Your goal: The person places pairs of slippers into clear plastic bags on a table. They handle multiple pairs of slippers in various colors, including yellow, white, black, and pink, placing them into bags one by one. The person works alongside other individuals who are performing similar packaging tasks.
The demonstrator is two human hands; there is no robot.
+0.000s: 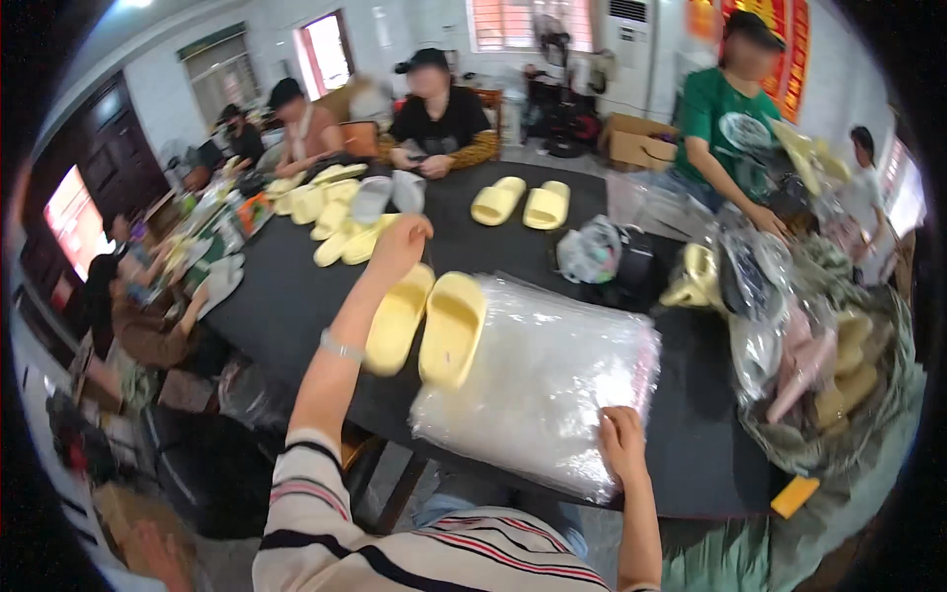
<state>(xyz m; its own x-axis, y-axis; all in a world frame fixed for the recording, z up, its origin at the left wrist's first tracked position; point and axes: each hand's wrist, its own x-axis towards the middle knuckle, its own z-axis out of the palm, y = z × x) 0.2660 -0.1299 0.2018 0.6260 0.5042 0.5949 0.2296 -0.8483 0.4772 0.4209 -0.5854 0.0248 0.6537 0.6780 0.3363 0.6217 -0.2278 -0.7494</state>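
Observation:
A pair of pale yellow slippers (452, 331) is at the left edge of a stack of clear plastic bags (533, 365), one slipper overlapping it. My left hand (400, 245) reaches just above the pair, its fingers closed in a pinch. A thin line seems to run from the fingertips toward the slippers, but what they hold is too small to make out. At the stack's right edge, my right hand (621, 444) has its fingers closed on a plastic bag. How many layers it grips is hidden.
More yellow slippers (335, 212) and a grey pair (372, 200) lie at the far left of the black table (286, 306). Another yellow pair (521, 202) stands farther back. A large green sack (838, 454) with bagged footwear crowds the right side. Several co-workers sit or stand around.

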